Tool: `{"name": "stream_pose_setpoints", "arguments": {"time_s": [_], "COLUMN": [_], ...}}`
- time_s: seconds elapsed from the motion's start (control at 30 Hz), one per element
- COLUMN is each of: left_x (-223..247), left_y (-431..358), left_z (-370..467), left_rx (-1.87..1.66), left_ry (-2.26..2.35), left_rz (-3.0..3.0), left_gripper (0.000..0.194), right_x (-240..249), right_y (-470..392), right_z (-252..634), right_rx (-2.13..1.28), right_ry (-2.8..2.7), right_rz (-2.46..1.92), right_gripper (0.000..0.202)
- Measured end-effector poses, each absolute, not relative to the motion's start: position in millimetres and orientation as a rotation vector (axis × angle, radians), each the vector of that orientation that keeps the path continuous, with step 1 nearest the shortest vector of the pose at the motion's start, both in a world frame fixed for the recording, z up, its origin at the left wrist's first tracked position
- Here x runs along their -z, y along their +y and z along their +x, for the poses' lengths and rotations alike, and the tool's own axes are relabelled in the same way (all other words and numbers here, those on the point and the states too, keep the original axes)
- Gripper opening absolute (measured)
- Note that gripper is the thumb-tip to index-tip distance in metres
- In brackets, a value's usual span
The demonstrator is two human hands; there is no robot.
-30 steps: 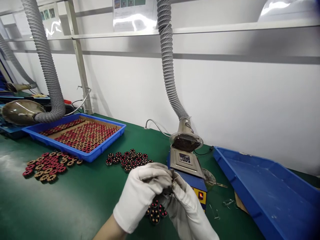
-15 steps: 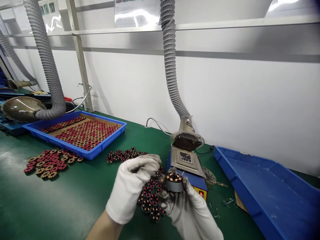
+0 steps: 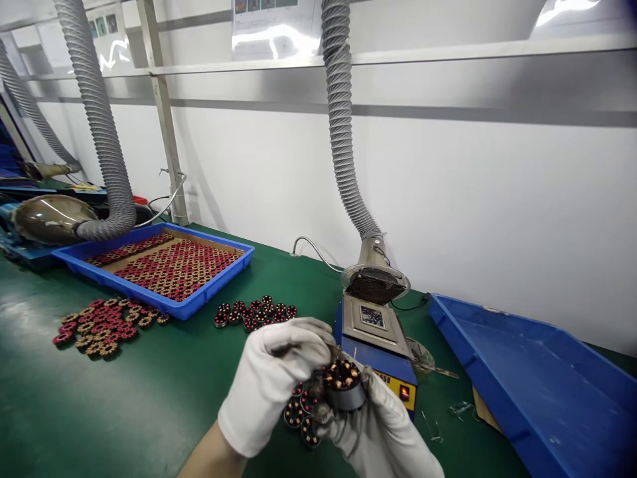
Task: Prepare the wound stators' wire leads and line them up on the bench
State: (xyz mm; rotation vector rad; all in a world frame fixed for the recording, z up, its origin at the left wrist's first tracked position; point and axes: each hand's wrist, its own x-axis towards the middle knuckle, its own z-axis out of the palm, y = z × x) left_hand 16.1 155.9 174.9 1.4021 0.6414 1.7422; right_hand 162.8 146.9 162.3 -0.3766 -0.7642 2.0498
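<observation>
My right hand (image 3: 381, 418), in a white glove with dirty fingertips, grips a small round motor stator (image 3: 344, 385) with copper-coloured windings in a dark grey ring. The stator is tilted slightly, its windings facing up. My left hand (image 3: 283, 372), also in a white glove, is closed with its fingertips at the stator's far left edge. What those fingers pinch, if anything, is hidden. Below and behind both hands lie several similar ringed stators (image 3: 293, 413), partly covered by the gloves. Another group of ringed stators (image 3: 256, 312) lies beyond my left hand.
A blue solder pot (image 3: 378, 352) with a square metal top stands beyond my right hand, under a fume hose (image 3: 341, 133). At right is a blue tray (image 3: 547, 378). At left, another blue tray (image 3: 184, 309) holds rows of red and tan cores; a pile of cores (image 3: 104, 325) lies before it.
My left hand has come down and right, closer against the stator's edge. The stator in my right hand sits slightly lower and more tilted. The whole view has shifted slightly.
</observation>
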Motion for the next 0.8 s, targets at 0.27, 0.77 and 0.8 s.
{"name": "stream_pose_setpoints", "arguments": {"time_s": [0.27,0.77,0.8], "left_x": [-191,-191,-191], "left_y": [148,139,138], "left_z": [17,20,22], "left_rx": [-1.328,-1.413,-1.492], "left_ry": [0.804,0.804,0.796], "left_rz": [1.464,1.529,1.587], "left_gripper": [0.021,0.03,0.029], "right_x": [-164,-161,-161], "right_y": [147,148,150], "right_z": [168,171,170], "right_rx": [-2.035,-1.86,-1.758], "right_ry": [-0.564,-0.742,-0.784], "right_rz": [-0.373,-0.517,-0.558], "right_gripper": [0.029,0.036,0.036]}}
